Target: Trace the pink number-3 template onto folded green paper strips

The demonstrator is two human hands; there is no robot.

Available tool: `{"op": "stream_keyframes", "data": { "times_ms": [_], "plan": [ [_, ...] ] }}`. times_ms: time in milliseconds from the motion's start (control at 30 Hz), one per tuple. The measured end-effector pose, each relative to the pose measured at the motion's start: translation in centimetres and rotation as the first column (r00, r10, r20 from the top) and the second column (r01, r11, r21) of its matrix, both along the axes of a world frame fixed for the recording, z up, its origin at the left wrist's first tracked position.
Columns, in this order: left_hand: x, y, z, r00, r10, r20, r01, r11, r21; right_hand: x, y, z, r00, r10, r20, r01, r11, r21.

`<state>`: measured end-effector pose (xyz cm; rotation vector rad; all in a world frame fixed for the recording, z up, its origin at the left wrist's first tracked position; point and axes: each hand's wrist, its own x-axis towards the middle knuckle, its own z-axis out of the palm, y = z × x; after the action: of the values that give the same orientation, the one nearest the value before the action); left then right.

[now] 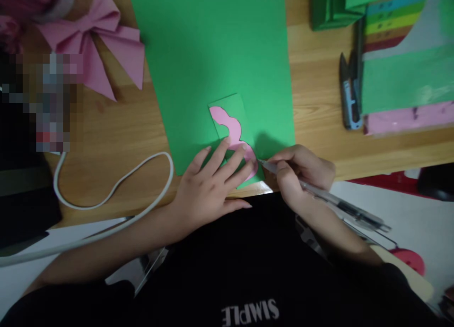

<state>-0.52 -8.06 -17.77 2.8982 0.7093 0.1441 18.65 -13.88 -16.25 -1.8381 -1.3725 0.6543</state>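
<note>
A wavy pink paper cutout (pixel 232 126) lies on a small green paper piece (pixel 234 103), with a dark line along its outer edge. Both rest on a large green sheet (pixel 220 48) near the table's front edge. My left hand (pixel 209 185) is spread flat over the lower part of the cutout, fingers apart, pressing on it and covering some of it. Gripped in my right hand (pixel 301 173) is a pen (pixel 340 204), its tip touching or very close to the cutout's right edge.
A folded pink paper bow (pixel 92 34) sits at the upper left. A white cable (pixel 117 190) curls across the table's left side. Thread snips (pixel 349 98) lie on the right, beside packs of coloured paper (pixel 407 81). Stacked green paper (pixel 329 10) stands at the top right.
</note>
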Motion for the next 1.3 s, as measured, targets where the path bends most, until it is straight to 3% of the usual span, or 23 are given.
{"op": "stream_keyframes", "data": {
  "times_ms": [367,600,800,1300],
  "plan": [
    [0.0,0.0,-0.1,1.0,-0.001,0.004,0.001,1.0,0.003,-0.1,0.9,-1.2,1.0,0.023,0.005,-0.024,0.988,0.152],
    [-0.1,0.0,0.0,1.0,0.002,-0.001,-0.002,1.0,-0.03,-0.2,0.7,-0.3,0.998,0.007,0.06,-0.009,1.0,0.028],
    [-0.1,0.0,0.0,1.0,0.007,-0.021,-0.008,0.999,-0.048,0.1,0.3,-0.8,0.998,0.031,0.055,-0.038,0.989,0.143],
    [0.0,0.0,0.1,1.0,0.002,-0.023,-0.002,1.0,-0.02,0.0,-0.4,-1.0,0.994,0.039,0.102,-0.057,0.982,0.178]
  ]
}}
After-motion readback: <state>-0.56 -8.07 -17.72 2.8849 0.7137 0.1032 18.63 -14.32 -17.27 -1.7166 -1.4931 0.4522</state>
